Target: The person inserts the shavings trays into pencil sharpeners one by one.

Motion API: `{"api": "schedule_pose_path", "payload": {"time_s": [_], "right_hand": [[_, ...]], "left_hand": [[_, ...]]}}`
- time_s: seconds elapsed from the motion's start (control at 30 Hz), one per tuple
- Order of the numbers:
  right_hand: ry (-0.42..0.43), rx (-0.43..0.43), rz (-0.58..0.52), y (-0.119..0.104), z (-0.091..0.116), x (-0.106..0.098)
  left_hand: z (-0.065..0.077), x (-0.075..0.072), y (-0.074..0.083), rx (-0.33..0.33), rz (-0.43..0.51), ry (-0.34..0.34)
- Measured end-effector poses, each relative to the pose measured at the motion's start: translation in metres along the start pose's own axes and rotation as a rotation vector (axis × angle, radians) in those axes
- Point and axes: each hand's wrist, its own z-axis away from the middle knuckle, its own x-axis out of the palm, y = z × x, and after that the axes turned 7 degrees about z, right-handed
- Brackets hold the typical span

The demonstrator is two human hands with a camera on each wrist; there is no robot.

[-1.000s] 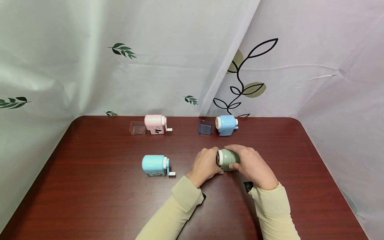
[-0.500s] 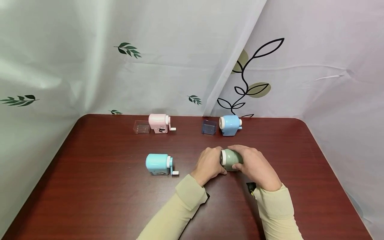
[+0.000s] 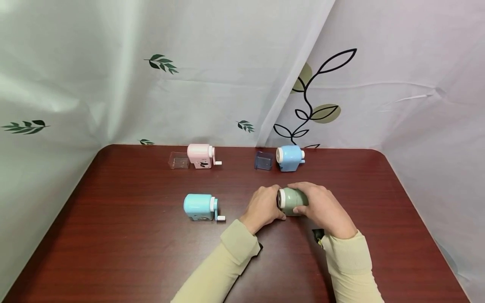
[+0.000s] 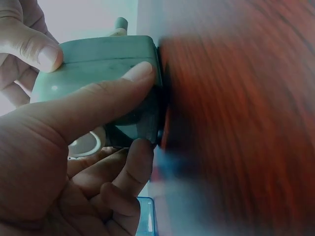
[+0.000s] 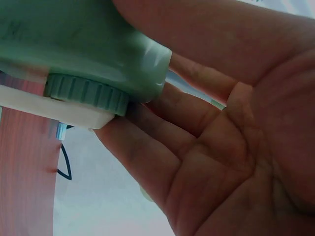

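A green hand-crank pencil sharpener (image 3: 292, 201) stands on the table between both hands. My right hand (image 3: 323, 209) grips its body from the right, thumb on the near side. At its white-ringed front end, my left hand (image 3: 262, 208) holds the lower part; in the left wrist view the thumb (image 4: 98, 101) lies along the side and the curled index finger is at the dark see-through drawer (image 4: 130, 132). The right wrist view shows the ribbed green knob (image 5: 88, 93) and the pale crank arm (image 5: 59, 108) by the right fingers.
A turquoise sharpener (image 3: 198, 207) stands left of the hands. At the back are a pink sharpener (image 3: 200, 155) with a clear drawer (image 3: 179, 160) beside it, and a blue sharpener (image 3: 289, 158) with a dark blue drawer (image 3: 263, 160). A white patterned curtain (image 3: 212, 84) borders the table (image 3: 125, 235).
The head view has shifted slightly, so everything sits a little further right than a second ago. Both hands keep their hold on the green pencil sharpener.
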Motion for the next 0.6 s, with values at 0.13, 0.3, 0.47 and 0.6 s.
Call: {"api": "schedule_pose_path", "payload": {"time_s": [0.13, 0.3, 0.47, 0.6], "right_hand": [[-0.010, 0.006, -0.004, -0.001, -0.001, 0.000], [-0.021, 0.008, -0.014, -0.001, -0.001, -0.001], [-0.028, 0.028, -0.038, -0.002, -0.001, -0.002], [-0.018, 0.036, -0.047, -0.003, 0.002, -0.004]], "left_hand": [[0.002, 0.000, -0.001, -0.005, -0.018, -0.004], [0.007, -0.002, 0.002, 0.016, -0.087, 0.015], [0.014, -0.022, 0.011, 0.020, -0.085, 0.028], [0.024, -0.050, 0.020, 0.039, -0.056, 0.040]]}}
